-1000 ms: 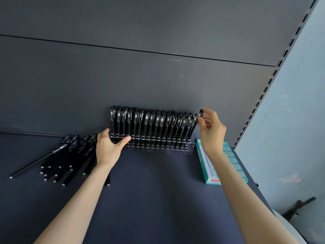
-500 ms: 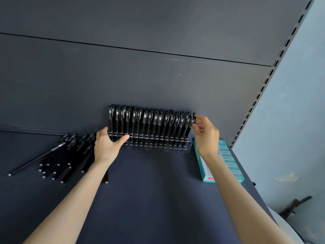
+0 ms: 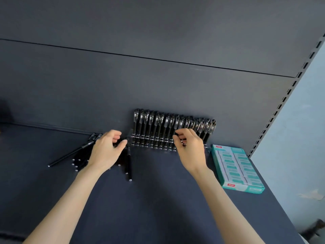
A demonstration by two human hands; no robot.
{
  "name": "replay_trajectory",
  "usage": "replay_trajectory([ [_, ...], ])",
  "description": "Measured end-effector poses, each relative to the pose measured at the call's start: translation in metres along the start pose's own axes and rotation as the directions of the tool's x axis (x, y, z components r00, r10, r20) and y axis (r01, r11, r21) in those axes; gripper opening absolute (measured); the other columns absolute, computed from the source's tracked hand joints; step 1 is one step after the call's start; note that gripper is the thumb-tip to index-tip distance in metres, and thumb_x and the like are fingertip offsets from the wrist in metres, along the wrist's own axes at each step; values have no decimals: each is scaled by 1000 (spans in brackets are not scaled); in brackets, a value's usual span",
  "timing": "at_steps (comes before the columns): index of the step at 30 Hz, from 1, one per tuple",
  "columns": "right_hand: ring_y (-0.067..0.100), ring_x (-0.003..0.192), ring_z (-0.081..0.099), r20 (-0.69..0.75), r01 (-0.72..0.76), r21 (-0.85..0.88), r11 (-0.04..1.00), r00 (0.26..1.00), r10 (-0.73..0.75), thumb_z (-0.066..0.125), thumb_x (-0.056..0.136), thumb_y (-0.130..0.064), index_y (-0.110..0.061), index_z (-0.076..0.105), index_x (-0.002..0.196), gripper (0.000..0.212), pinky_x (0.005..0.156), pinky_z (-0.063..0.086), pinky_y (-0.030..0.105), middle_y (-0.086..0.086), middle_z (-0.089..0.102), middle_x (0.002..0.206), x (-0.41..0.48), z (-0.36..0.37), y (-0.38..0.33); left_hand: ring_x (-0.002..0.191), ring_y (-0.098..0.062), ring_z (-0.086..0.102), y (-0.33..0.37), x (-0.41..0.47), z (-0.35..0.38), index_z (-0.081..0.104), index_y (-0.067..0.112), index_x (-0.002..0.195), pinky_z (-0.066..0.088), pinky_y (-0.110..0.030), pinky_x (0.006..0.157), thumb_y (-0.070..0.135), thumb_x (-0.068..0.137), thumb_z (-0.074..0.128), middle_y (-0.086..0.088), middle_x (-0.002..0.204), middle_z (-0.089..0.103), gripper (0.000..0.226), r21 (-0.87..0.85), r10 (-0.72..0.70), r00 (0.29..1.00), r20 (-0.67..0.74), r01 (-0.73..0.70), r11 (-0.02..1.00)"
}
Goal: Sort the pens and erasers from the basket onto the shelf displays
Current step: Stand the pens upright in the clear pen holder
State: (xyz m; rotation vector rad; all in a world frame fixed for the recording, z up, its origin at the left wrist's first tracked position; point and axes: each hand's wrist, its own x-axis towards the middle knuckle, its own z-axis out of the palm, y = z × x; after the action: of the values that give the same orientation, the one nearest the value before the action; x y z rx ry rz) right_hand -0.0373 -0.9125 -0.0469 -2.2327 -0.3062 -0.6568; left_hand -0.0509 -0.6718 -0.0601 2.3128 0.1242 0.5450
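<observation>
**Black pens in the rack, both hands curled close by**

Black pens (image 3: pixel 173 126) stood upright in a long row, capped ends up, their lower ends set in a clear plastic rack (image 3: pixel 151 144) that sat on the dark shelf (image 3: pixel 158 199) against the grey back panel (image 3: pixel 158 88).

The person's right hand (image 3: pixel 190 148) was in front of the rack, right of its middle, hiding part of it. Its fingers (image 3: pixel 177 138) were curled tightly inward at the barrels of the standing pens. Something dark showed at the fingertips, but whether the hand pinched a pen or only touched the row could not be told.

The left hand (image 3: pixel 105 152) hung at the rack's left end, above a heap of loose pens (image 3: pixel 79 158) lying flat on the shelf. Its fingers were bent and the thumb (image 3: pixel 123 142) reached toward the rack's end, leaving a narrow gap between them. Whether a pen sat in that gap could not be told against the dark pens beneath.

One single pen (image 3: pixel 129 166) lay apart from the heap, pointing toward the camera, just right of the left wrist.

To the right of the rack, near it, a teal box of erasers (image 3: pixel 237 169) lay flat on the shelf by its right edge. Behind the box rose a slotted metal upright (image 3: pixel 281 106), with a pale blue wall (image 3: pixel 302 138) beyond it.
</observation>
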Motion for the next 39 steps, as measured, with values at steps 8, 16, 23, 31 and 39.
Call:
replay_trajectory([
  [8,14,92,58,165,-71,-4,997,984,70,54,93,-23,-15,63,108,19,83,50,34,-5,59,104,-20,100,-55,108,-18,58,-72,-2,-52,61,11,115,44,-35,94,22,90,60,-2,114,62,27,42,-11,1000,28,10,999],
  [16,20,106,51,162,-222,-200,954,953,256,52,94,-28,-15,58,116,26,82,46,34,-1,59,111,-26,178,-104,120,-25,45,-137,27,-73,45,12,134,38,-36,96,52,90,52,-6,130,50,60,300,-50,960,277,-37,953],
  [23,24,118,43,153,-309,-307,900,918,367,51,93,-37,-15,50,127,40,90,41,34,2,57,123,-21,216,-125,128,-26,38,-144,50,-64,38,5,140,34,-31,101,40,90,60,-11,135,44,65,97,-32,915,402,-8,995],
  [31,27,121,46,180,-404,-232,885,876,447,61,89,-29,-11,39,136,55,99,38,32,10,49,130,-9,239,-133,75,-9,52,-144,80,-65,49,23,82,37,-10,51,16,79,73,8,84,52,25,-92,-139,855,499,212,973],
  [39,17,97,54,95,-403,-120,907,905,415,62,89,-26,-9,52,124,40,79,36,17,6,50,117,-12,244,-132,60,-19,57,-155,82,-67,58,5,74,40,-16,47,22,88,64,-12,68,61,23,-226,-115,866,487,252,941],
])
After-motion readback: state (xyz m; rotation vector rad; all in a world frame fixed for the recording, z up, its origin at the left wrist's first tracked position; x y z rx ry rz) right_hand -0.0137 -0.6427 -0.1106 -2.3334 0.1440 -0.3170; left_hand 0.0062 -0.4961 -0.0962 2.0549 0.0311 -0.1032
